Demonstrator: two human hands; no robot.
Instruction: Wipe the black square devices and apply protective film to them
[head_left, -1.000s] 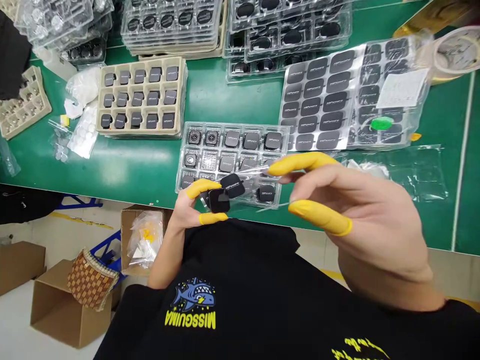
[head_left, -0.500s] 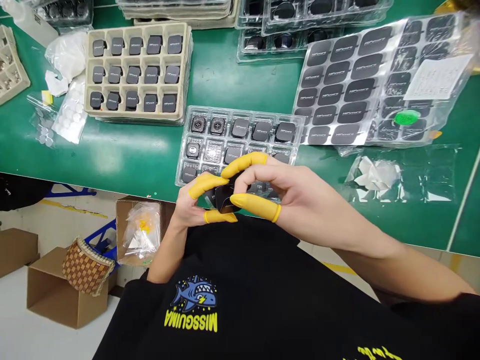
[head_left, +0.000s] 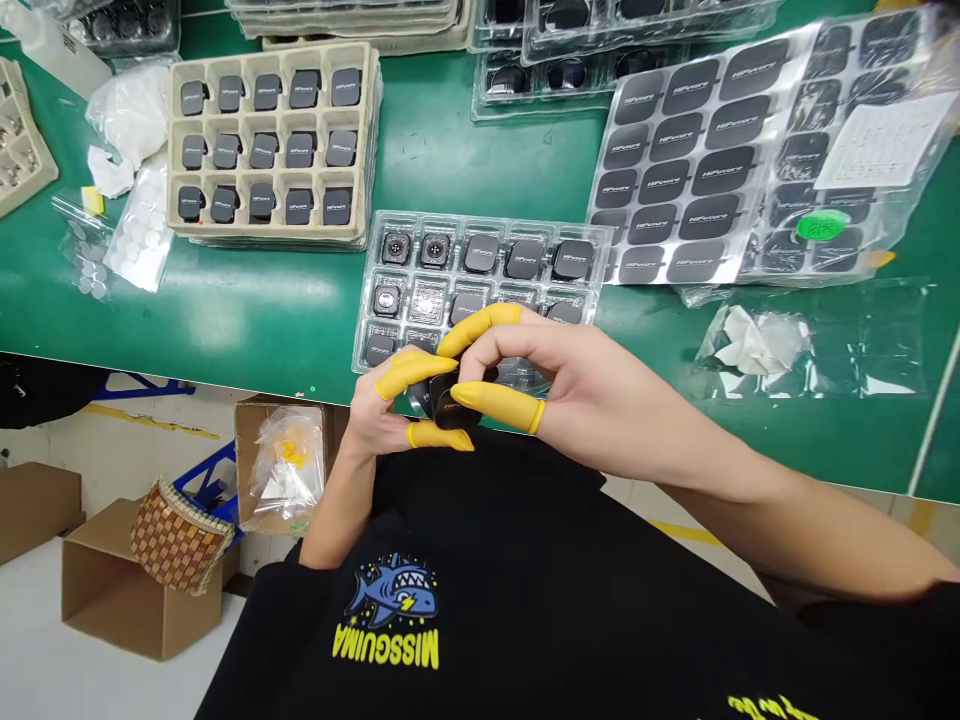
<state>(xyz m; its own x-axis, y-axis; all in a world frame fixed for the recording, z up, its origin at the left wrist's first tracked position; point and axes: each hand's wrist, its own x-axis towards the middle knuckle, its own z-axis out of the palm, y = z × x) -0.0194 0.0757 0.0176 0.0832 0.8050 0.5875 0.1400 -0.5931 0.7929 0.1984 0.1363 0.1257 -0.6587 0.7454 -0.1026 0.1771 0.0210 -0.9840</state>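
Note:
In front of my chest, above the table's near edge, both hands meet around a small black film [head_left: 448,408] with a glossy brownish sheen. My left hand [head_left: 382,408] holds a dark piece with pale lettering behind it, between thumb and fingers. My right hand [head_left: 551,385] pinches the film's upper edge; its fingers hide much of it. Yellow finger cots cover several fingertips on both hands. Just beyond lies a clear plastic tray [head_left: 369,285] with smartwatch bodies, some sensor side up, others topped by black "HiFuture" films.
Left of it, a stack of beige trays [head_left: 274,232] bears black "HiFuture" squares. Sheets of black film labels [head_left: 664,180] lie at right, near crumpled white paper [head_left: 761,340]. More clear trays [head_left: 577,105] stand behind. Below the table's left edge are cardboard boxes [head_left: 112,590].
My right hand has shifted slightly left, and the black film between the hands has tilted a little. My left hand keeps its hold. The view has moved slightly.

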